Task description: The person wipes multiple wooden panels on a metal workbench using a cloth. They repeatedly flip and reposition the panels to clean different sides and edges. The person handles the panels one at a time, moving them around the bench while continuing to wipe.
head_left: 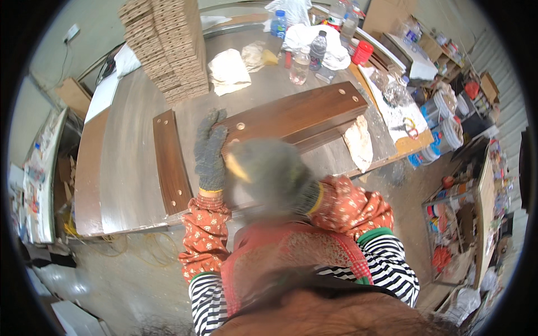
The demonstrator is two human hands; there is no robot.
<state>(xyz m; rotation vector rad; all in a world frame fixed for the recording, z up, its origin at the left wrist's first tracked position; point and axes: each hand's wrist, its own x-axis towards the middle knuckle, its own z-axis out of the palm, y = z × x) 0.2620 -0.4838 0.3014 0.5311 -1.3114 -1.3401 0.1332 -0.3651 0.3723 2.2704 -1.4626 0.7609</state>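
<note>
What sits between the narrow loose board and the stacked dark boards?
In the head view, bare grey table and the gloved left hand lie between narrow board and stacked boards.

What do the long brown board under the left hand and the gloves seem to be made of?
The long brown board looks like wood or wood-grain laminated panel: dark streaked grain, a slight sheen, and round holes drilled near its ends. The glove on the left hand looks like grey knitted fabric with a yellow cuff. The right hand is motion-blurred; its glove seems the same.
</note>
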